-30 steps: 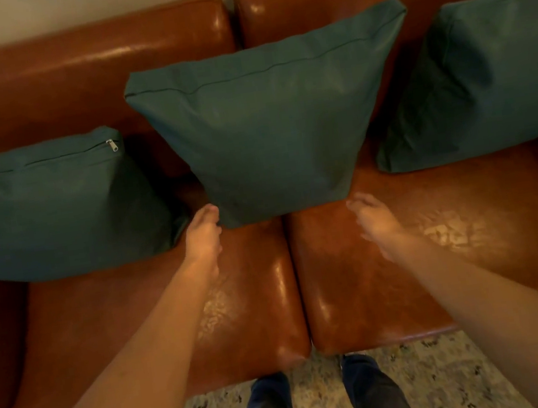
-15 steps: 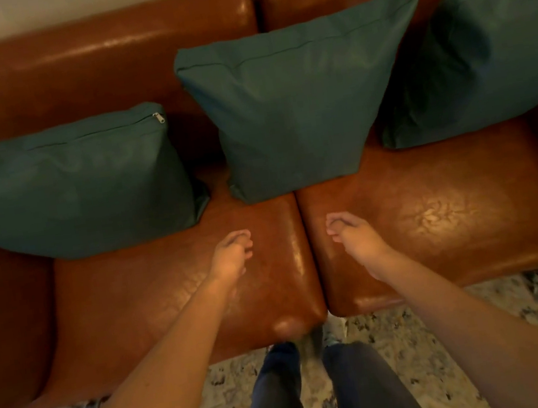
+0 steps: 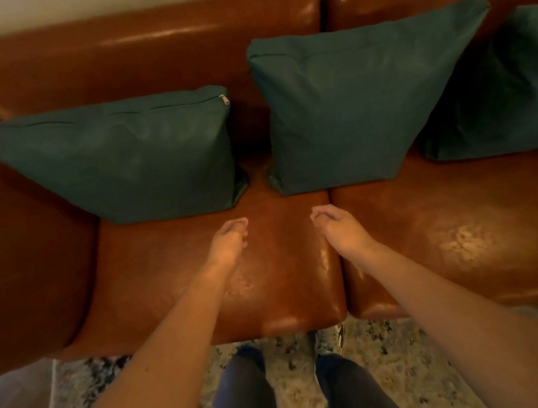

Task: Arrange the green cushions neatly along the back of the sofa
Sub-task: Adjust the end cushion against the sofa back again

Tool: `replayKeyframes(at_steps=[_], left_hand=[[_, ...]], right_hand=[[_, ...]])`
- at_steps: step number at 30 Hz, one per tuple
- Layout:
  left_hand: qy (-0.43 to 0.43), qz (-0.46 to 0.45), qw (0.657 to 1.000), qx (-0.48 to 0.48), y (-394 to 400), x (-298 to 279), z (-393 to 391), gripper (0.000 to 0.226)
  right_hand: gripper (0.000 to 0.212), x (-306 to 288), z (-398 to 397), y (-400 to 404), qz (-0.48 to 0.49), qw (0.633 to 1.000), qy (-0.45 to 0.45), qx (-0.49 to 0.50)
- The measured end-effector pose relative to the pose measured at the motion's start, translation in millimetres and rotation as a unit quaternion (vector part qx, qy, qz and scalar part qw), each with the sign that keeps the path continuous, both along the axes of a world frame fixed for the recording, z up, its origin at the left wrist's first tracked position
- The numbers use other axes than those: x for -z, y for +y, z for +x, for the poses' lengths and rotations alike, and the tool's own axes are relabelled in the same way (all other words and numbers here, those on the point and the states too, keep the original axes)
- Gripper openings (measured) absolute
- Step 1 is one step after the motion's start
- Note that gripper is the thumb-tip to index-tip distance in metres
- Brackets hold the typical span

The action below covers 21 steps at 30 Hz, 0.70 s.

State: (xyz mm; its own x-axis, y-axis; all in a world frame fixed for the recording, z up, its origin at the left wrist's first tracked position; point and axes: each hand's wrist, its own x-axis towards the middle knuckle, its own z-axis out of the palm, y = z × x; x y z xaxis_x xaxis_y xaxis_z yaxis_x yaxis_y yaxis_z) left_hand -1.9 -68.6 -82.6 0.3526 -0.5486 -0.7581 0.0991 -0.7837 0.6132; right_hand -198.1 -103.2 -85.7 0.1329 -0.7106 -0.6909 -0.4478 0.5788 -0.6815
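Cushions (image 3: 137, 160) lean on sofa (image 3: 121, 48) back, upright | left hand (image 3: 228, 242), right hand (image 3: 340, 228): fingers curled, apparently empty, clear of cushions.

Single head-worn wide view looks steeply down, close over the sofa (image 3: 143, 59).

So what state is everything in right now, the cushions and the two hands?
Left cushion: upright against the sofa back, zip along the top.
Middle cushion: upright, leaning on the back.
Right cushion: leaning on the back, partly out of view.
Left hand: loosely curled, holding nothing.
Right hand: loosely curled, holding nothing.
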Motion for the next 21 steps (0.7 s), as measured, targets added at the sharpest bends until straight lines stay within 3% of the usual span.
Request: replayKeyframes(at_steps=[7,13,16,21], left_hand=[[-0.032,-0.008,0.999,-0.018,0,6,115,0.034],[-0.082,0.024,0.994,-0.065,-15,23,258,0.010],[-0.121,0.027,0.985,-0.123,-22,25,328,0.037],[-0.035,-0.051,0.983,-0.174,-46,15,389,0.064]], right_hand=[[0.037,3,97,-30,-0.013,0.999,-0.018,0.027],[0.055,3,182,-62,0.008,0.986,-0.090,0.138],[0.065,1,217,-79,0.011,0.963,-0.157,0.218],[0.081,11,255,-96,-0.019,0.938,-0.182,0.294]])
